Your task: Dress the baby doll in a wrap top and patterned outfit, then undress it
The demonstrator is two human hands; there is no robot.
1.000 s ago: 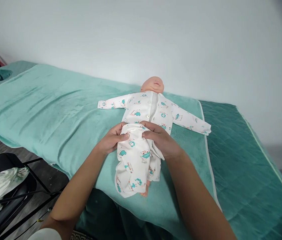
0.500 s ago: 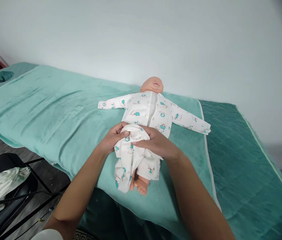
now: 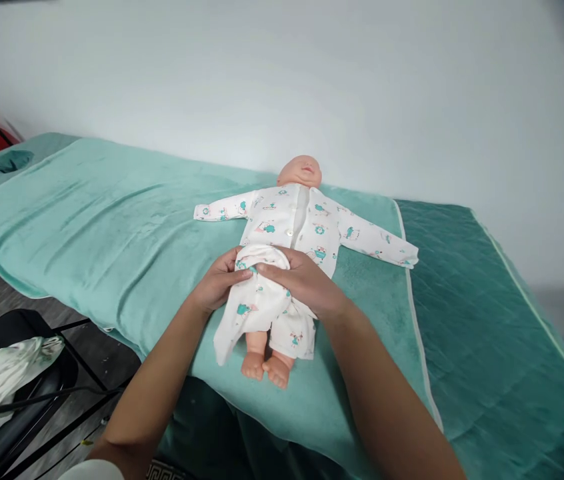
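A baby doll (image 3: pixel 300 171) lies on its back, arms spread, in a white printed jacket (image 3: pixel 275 213) with a button at the front. Over its lower body and thighs are white printed baby pants (image 3: pixel 262 300) in the same pattern; both bare feet (image 3: pixel 265 367) show below. My left hand (image 3: pixel 222 277) grips the left side of the bunched waistband, thumb on top. On the other side, my right hand (image 3: pixel 307 277) holds the waistband, its thumb pressed on the cloth near the middle. Fingers under the cloth are hidden. One pant leg spreads loosely at the left.
A light green blanket (image 3: pixel 112 220) covers a long bed with a face hole (image 3: pixel 12 161) at its far left. Darker quilted cover (image 3: pixel 487 313) shows at the right. A black chair (image 3: pixel 27 333) with white cloth (image 3: pixel 2 373) stands at the lower left. The wall runs behind.
The gathered fabric has been opened out and smoothed at the front. The left pant leg has shifted left and up, so both feet and a lower leg now show.
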